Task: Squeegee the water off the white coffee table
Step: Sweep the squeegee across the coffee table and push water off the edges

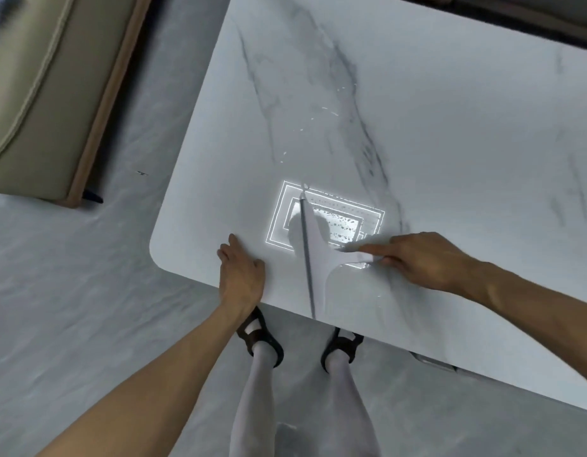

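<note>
Near the front edge of the white coffee table (450, 127), my right hand (420, 258) grips the handle of the white squeegee (317, 255), whose blade lies across the wet top just beside water droplets (343, 227). My left hand (241, 275) rests flat by the table's edge, fingers straight, holding nothing.

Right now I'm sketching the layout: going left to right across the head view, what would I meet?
Beige seat → left hand → squeegee → right hand holding it.
</note>
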{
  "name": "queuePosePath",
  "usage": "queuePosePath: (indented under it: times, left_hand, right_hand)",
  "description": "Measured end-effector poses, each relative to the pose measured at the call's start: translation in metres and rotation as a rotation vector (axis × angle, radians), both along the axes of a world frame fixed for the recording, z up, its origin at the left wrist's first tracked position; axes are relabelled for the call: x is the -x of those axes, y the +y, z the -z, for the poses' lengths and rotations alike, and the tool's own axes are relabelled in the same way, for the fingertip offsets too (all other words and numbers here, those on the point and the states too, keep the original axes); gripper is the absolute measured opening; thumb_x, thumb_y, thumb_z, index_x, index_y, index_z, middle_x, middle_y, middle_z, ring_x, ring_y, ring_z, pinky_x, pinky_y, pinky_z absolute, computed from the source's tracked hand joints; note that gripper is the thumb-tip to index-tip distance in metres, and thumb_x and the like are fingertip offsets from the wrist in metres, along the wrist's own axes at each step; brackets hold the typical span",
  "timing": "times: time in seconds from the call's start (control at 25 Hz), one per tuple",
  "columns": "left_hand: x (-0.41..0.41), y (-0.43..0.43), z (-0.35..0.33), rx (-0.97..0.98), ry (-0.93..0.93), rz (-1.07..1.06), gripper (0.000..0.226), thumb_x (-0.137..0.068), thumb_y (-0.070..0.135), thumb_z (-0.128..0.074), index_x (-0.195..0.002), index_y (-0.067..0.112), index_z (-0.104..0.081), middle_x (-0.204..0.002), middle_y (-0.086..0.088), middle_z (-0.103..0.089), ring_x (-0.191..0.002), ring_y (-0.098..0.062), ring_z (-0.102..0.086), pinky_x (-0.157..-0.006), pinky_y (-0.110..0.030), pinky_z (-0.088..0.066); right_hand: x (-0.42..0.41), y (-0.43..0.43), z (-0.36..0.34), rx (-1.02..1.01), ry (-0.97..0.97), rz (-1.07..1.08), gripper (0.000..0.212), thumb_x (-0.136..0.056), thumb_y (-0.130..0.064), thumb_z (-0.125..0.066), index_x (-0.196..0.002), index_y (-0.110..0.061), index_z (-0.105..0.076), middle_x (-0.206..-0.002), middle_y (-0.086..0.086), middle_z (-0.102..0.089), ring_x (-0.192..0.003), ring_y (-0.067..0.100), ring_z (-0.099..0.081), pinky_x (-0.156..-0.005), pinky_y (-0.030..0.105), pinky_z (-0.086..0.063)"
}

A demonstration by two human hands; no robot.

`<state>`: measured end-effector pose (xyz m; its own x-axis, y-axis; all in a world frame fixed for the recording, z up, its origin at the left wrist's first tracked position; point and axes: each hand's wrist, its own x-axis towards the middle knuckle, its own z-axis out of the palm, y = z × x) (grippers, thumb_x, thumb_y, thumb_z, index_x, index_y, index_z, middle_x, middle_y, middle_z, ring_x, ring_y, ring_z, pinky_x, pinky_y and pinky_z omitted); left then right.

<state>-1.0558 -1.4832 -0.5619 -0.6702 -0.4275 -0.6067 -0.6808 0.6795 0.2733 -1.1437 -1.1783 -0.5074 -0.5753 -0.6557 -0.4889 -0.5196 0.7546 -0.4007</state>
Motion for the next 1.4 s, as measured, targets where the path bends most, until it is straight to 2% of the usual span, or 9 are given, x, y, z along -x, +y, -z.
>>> queuePosePath:
  times: [0.08, 0.24, 0.44, 0.64, 0.84, 1.04, 1.12, 1.2, 1.4]
  left_hand:
    - [0.007, 0.002, 0.005, 0.053, -0.058, 0.033, 0.063, -0.095, 0.011, -0.040, -0.148, -0.003, -0.010, -0.146, -0.030, -0.032, -0.134, -0.043, -0.036, -0.098, -0.043, -0.047]
    - [0.014, 0.002, 0.008, 0.057, -0.129, 0.036, 0.067, -0.098, 0.015, -0.037, -0.150, -0.003, 0.000, -0.154, -0.033, -0.016, -0.144, -0.043, -0.018, -0.112, -0.044, -0.030]
    - [0.013, 0.005, 0.020, 0.117, -0.092, 0.051, 0.054, -0.094, 0.016, -0.040, -0.140, -0.004, -0.021, -0.135, -0.038, -0.037, -0.124, -0.049, -0.038, -0.101, -0.053, -0.041]
    - [0.007, 0.008, 0.024, 0.178, -0.126, 0.159, 0.058, -0.084, 0.008, -0.041, -0.137, -0.010, -0.025, -0.131, -0.045, -0.036, -0.120, -0.058, -0.040, -0.098, -0.057, -0.044]
    - [0.011, 0.004, 0.015, 0.100, -0.127, 0.102, 0.065, -0.093, 0.011, -0.042, -0.148, -0.001, -0.011, -0.145, -0.039, -0.026, -0.135, -0.052, -0.030, -0.108, -0.052, -0.036]
    - [0.000, -0.041, -0.010, -0.027, 0.178, -0.263, 0.043, -0.095, 0.011, -0.042, -0.137, 0.012, -0.032, -0.105, -0.008, -0.060, -0.089, -0.026, -0.056, -0.079, -0.035, -0.045]
    - [-0.008, -0.075, -0.016, 0.035, 0.298, -0.403, 0.019, -0.098, 0.020, -0.044, -0.113, 0.009, -0.046, -0.094, -0.004, -0.060, -0.083, -0.025, -0.055, -0.073, -0.033, -0.041]
    - [-0.018, -0.113, -0.019, 0.132, 0.331, -0.444, 0.018, -0.099, 0.025, -0.044, -0.090, 0.010, -0.051, -0.082, -0.004, -0.057, -0.077, -0.027, -0.054, -0.069, -0.033, -0.038]
    - [-0.037, -0.153, -0.011, 0.156, 0.257, -0.351, 0.035, -0.100, 0.021, -0.037, -0.081, 0.001, -0.057, -0.076, -0.012, -0.059, -0.072, -0.027, -0.052, -0.065, -0.033, -0.037]
  right_hand:
    - [0.000, 0.018, -0.010, 0.016, 0.073, 0.008, 0.048, -0.097, -0.039, -0.037, -0.133, -0.069, -0.024, -0.101, -0.017, -0.057, -0.076, 0.005, -0.059, -0.056, 0.015, -0.028]
    - [-0.017, -0.007, 0.006, 0.103, 0.004, -0.090, 0.038, -0.098, -0.049, -0.031, -0.134, -0.060, -0.033, -0.106, -0.020, -0.063, -0.097, 0.009, -0.060, -0.064, 0.022, -0.031]
    - [-0.036, -0.052, 0.035, 0.050, -0.157, -0.171, 0.036, -0.098, -0.051, -0.029, -0.133, -0.060, -0.036, -0.087, -0.021, -0.045, -0.100, 0.016, -0.055, -0.068, 0.026, -0.031]
    - [-0.009, 0.035, 0.029, 0.068, -0.088, 0.018, 0.038, -0.095, -0.055, -0.022, -0.129, -0.073, -0.022, -0.116, -0.024, -0.059, -0.109, 0.013, -0.058, -0.078, 0.029, -0.043]
    - [-0.010, 0.077, -0.015, -0.026, 0.063, 0.199, 0.036, -0.086, -0.069, 0.003, -0.116, -0.085, -0.006, -0.068, -0.025, -0.041, -0.080, 0.012, -0.060, -0.057, 0.023, -0.028]
    - [-0.029, -0.033, 0.003, 0.077, -0.046, 0.080, 0.038, -0.093, -0.061, -0.019, -0.128, -0.070, -0.031, -0.112, -0.024, -0.062, -0.104, 0.010, -0.060, -0.075, 0.029, -0.045]
    - [-0.033, -0.107, 0.024, 0.095, -0.105, -0.004, 0.035, -0.097, -0.056, -0.026, -0.129, -0.062, -0.040, -0.106, -0.018, -0.062, -0.103, 0.015, -0.059, -0.073, 0.030, -0.042]
    - [-0.036, -0.182, 0.042, 0.123, -0.141, -0.061, 0.034, -0.099, -0.053, -0.029, -0.130, -0.057, -0.045, -0.091, -0.018, -0.056, -0.100, 0.016, -0.058, -0.068, 0.029, -0.035]
    - [-0.031, -0.258, 0.064, 0.133, -0.120, -0.063, 0.037, -0.100, -0.049, -0.029, -0.134, -0.052, -0.043, -0.106, -0.004, -0.062, -0.104, 0.023, -0.058, -0.081, 0.035, -0.042]
